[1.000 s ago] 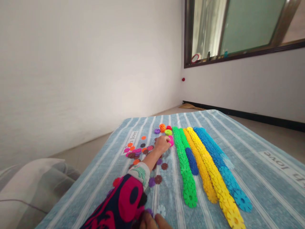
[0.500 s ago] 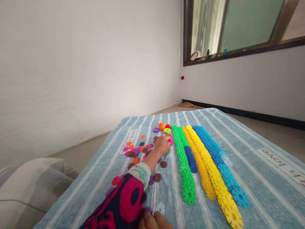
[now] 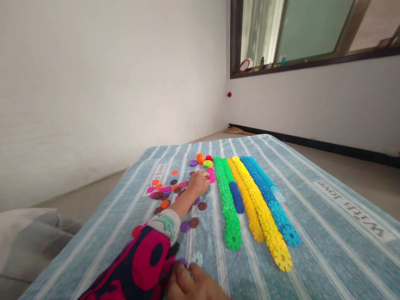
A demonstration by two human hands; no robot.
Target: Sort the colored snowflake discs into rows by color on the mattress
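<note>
My left hand [image 3: 198, 183] reaches forward over the table, its fingers pinched at a pink notched disc [image 3: 211, 175] in a small pink row. My right hand [image 3: 193, 283] is low at the bottom edge, fingers curled down beside a purple disc [image 3: 181, 262] and partly behind the left sleeve. What its fingertips hold is hidden. A pale translucent disc [image 3: 197, 258] lies just ahead of it. Beyond the left hand are an orange stack [image 3: 200, 158], red discs [image 3: 209, 158], a lime disc [image 3: 208, 164] and a purple disc [image 3: 193, 163].
Loose brown, orange, pink and purple discs [image 3: 162, 192] lie scattered left of my left forearm. To the right run long overlapping rows: green [image 3: 226, 200], yellow [image 3: 259, 200] and blue [image 3: 265, 187], with a short dark blue row [image 3: 236, 197]. A striped cloth [image 3: 312, 225] covers the table.
The whole view has shifted, so the table and discs appear further left and slightly higher. My left hand stays at the pink discs; more of my right hand shows at the bottom.
</note>
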